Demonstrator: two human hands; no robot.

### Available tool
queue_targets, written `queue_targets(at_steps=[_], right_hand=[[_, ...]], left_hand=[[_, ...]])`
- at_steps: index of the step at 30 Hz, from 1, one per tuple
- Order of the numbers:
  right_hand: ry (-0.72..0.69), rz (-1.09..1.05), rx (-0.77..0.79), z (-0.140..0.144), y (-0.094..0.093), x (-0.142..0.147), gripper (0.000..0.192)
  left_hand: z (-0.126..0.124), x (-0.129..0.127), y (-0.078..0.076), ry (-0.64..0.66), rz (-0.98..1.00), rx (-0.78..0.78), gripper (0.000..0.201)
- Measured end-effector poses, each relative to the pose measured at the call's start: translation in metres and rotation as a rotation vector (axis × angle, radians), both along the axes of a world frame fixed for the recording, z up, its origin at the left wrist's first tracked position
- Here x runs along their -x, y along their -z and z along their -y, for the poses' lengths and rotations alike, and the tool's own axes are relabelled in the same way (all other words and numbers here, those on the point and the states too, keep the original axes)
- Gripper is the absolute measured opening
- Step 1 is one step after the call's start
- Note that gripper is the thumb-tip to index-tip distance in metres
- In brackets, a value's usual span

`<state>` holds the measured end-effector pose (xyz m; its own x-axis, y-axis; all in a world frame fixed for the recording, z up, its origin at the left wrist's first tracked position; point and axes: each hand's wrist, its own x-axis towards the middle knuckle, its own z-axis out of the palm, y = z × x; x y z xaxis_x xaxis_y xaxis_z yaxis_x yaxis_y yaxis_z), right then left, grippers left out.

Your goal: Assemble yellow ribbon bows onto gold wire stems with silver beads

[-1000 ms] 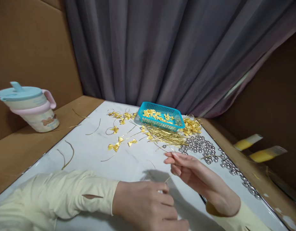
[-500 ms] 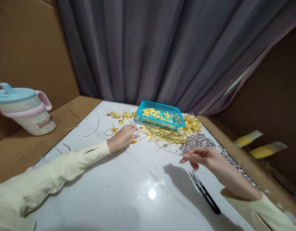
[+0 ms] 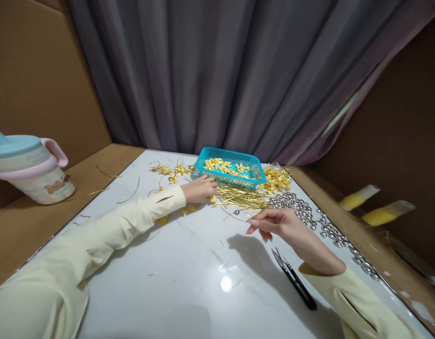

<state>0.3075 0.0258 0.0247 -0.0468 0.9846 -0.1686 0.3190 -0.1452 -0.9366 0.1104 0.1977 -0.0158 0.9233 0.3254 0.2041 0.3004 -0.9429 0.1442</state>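
My left hand (image 3: 200,189) reaches to the near-left side of the blue basket (image 3: 229,181), its fingers curled together at the left end of a pile of gold wires (image 3: 244,197). What lies between these fingertips is hidden. My right hand (image 3: 274,222) is raised over the table with thumb and forefinger pinched. A thin gold wire (image 3: 238,218) runs into that pinch. Silver beads (image 3: 291,202) are heaped behind the right hand. Black-handled thread snips (image 3: 295,280) lie in front of it. Yellow ribbon flowers (image 3: 217,165) fill part of the basket.
Finished-looking yellow flowers with wire loops (image 3: 173,172) lie left of the basket, and more yellow flowers (image 3: 277,179) are heaped at its right. A cup with a blue lid (image 3: 30,169) stands at the left. Two yellow-filled tubes (image 3: 389,213) lie at the right, and a grey curtain (image 3: 189,70) hangs behind.
My left hand has moved right, from the loose flowers to the gold wires by the basket, and its fingers have curled. The right hand keeps its pinch. The view has shifted slightly.
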Motion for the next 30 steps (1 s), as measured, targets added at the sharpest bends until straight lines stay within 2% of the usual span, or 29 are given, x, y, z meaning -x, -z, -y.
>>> queue_targets(at_steps=[5, 9, 10, 12, 13, 15, 16, 18, 20, 25, 28, 30], right_hand=[[-0.034, -0.008, -0.001, 0.006, 0.009, -0.003, 0.021], [-0.018, -0.054, 0.020, 0.009, 0.010, 0.004, 0.019], [-0.023, -0.072, 0.017, 0.010, 0.010, 0.007, 0.017], [-0.046, -0.128, 0.005, 0.013, 0.009, 0.014, 0.014], [-0.063, -0.168, 0.003, 0.014, 0.008, 0.017, 0.012], [-0.081, -0.248, 0.010, 0.018, 0.008, 0.025, 0.011], [-0.072, -0.276, 0.015, 0.020, 0.008, 0.029, 0.012], [-0.015, -0.280, -0.010, 0.023, 0.011, 0.036, 0.013], [0.040, -0.223, -0.100, 0.026, 0.014, 0.040, 0.012], [0.096, -0.043, -0.331, 0.030, 0.018, 0.040, 0.008], [0.082, 0.013, -0.359, 0.031, 0.015, 0.037, 0.009], [0.019, 0.050, -0.347, 0.032, 0.013, 0.035, 0.010]], left_hand=[[0.012, 0.033, -0.018, -0.065, 0.101, 0.109, 0.018], [0.035, 0.047, -0.022, -0.147, 0.198, 0.278, 0.021], [0.043, 0.047, -0.022, -0.168, 0.223, 0.358, 0.023], [0.062, 0.044, -0.021, -0.301, 0.412, 0.814, 0.025], [0.072, 0.042, -0.020, -0.364, 0.488, 0.961, 0.029], [0.091, 0.035, -0.018, -0.449, 0.570, 1.153, 0.041], [0.100, 0.031, -0.017, -0.448, 0.587, 1.214, 0.041], [0.114, 0.024, -0.015, -0.405, 0.598, 1.281, 0.038], [0.123, 0.017, -0.014, -0.371, 0.601, 1.347, 0.039], [0.133, 0.009, -0.020, -0.342, 0.559, 1.408, 0.035], [0.132, 0.012, -0.030, -0.249, 0.470, 1.456, 0.030], [0.129, 0.014, -0.035, -0.206, 0.410, 1.371, 0.023]])
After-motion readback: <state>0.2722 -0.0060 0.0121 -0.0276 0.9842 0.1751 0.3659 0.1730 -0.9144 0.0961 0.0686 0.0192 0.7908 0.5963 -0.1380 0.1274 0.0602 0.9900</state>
